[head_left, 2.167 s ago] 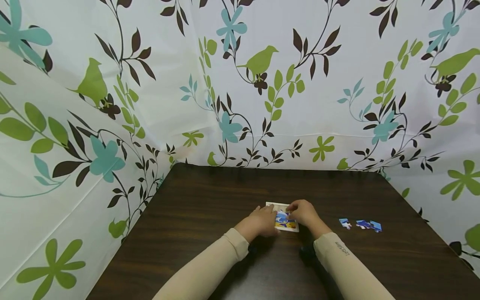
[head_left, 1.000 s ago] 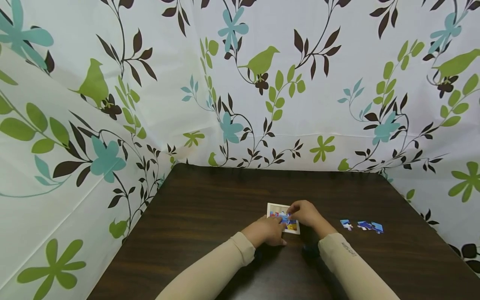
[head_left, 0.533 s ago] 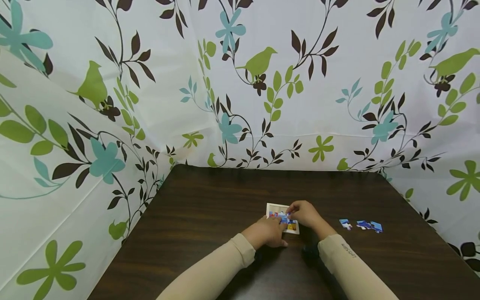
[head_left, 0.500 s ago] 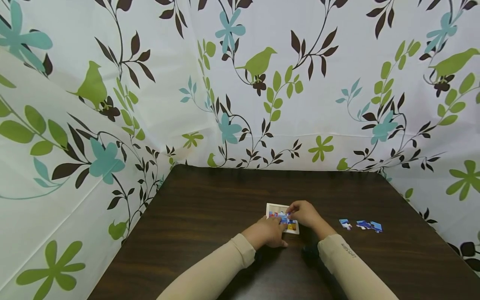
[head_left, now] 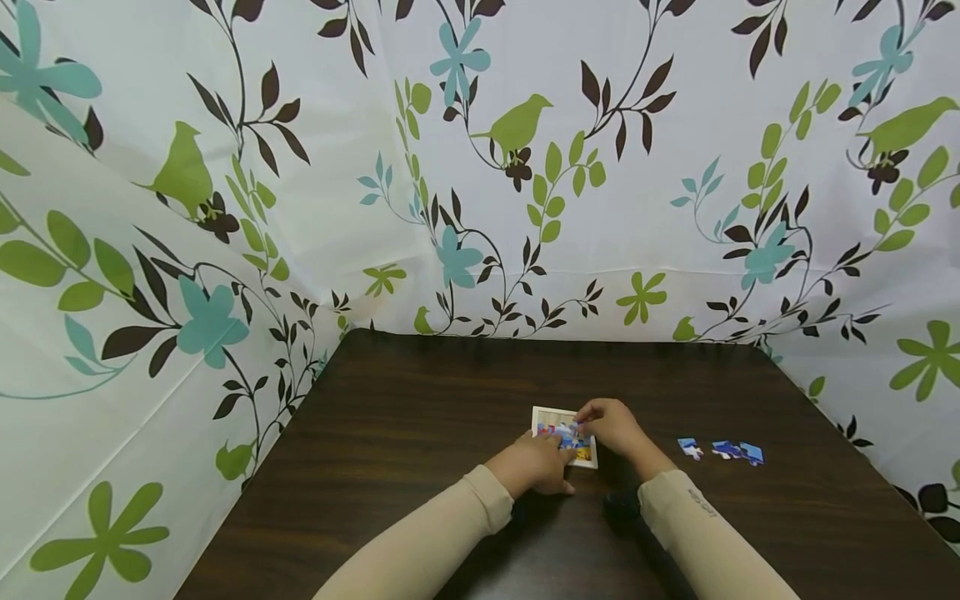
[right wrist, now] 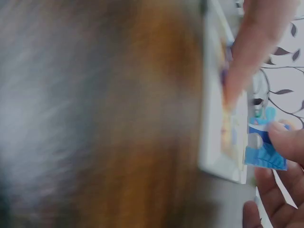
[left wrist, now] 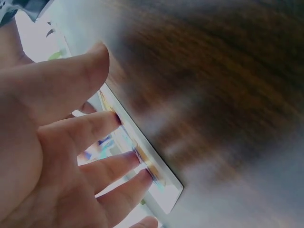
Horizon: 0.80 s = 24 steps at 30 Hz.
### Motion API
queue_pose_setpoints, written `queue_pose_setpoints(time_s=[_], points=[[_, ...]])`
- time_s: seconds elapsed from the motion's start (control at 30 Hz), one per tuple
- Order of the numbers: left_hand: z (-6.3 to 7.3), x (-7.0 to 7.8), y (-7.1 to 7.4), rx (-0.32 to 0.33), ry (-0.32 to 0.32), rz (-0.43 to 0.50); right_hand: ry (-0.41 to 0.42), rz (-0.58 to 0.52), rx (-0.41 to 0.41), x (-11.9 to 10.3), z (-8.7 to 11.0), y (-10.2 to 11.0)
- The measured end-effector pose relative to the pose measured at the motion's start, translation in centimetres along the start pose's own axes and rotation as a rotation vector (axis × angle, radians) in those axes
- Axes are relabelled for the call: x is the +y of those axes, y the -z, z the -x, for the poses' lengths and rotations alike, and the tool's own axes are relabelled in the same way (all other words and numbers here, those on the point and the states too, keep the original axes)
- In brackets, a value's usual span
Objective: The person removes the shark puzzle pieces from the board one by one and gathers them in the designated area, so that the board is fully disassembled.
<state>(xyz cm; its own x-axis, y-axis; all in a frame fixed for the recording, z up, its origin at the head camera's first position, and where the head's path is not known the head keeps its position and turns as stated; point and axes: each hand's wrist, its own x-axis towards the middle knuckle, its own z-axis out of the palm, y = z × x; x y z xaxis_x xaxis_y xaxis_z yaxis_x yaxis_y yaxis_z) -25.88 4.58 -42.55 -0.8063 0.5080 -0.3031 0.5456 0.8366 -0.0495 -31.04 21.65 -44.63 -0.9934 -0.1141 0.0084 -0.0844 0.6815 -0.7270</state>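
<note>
A small pale-framed jigsaw puzzle tray [head_left: 543, 410] lies on the table, its lower part filled with colourful pieces and its upper strip showing bare wood. My left hand [head_left: 534, 465] rests over the tray's lower left, and in the left wrist view its extended fingers [left wrist: 111, 172] touch the pieces inside the frame. At the tray's right edge, my right hand [head_left: 613, 427] pinches a blue puzzle piece [right wrist: 267, 154] between thumb and fingers, just above the frame in the right wrist view. In the head view the fingers mostly hide that piece.
To the right of the tray lie several loose blue puzzle pieces, one apart [head_left: 690, 449] and others close together [head_left: 738, 452]. The dark wooden table [head_left: 420, 392] ends at a patterned curtain [head_left: 525, 275] behind and at the left.
My left hand has slid right and nearer across the tray, uncovering red and blue pieces at its left. My right hand has stayed at the right edge, shifting only slightly. The loose pieces lie unchanged.
</note>
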Motion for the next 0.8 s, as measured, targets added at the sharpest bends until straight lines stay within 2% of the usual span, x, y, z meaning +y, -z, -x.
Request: queue_pose_setpoints(time_s=[0.2, 0.53, 0.8], points=[[-0.2, 0.0, -0.1, 0.006, 0.006, -0.003, 0.013, -0.058, 0.075, 0.2, -0.2, 1.1], [0.1, 0.1, 0.1, 0.003, 0.020, 0.012, -0.011, -0.003, 0.084, 1.7, 0.2, 2.4], [0.1, 0.1, -0.1, 0.026, 0.014, 0.000, -0.007, 0.026, 0.102, 3.1, 0.8, 3.6]])
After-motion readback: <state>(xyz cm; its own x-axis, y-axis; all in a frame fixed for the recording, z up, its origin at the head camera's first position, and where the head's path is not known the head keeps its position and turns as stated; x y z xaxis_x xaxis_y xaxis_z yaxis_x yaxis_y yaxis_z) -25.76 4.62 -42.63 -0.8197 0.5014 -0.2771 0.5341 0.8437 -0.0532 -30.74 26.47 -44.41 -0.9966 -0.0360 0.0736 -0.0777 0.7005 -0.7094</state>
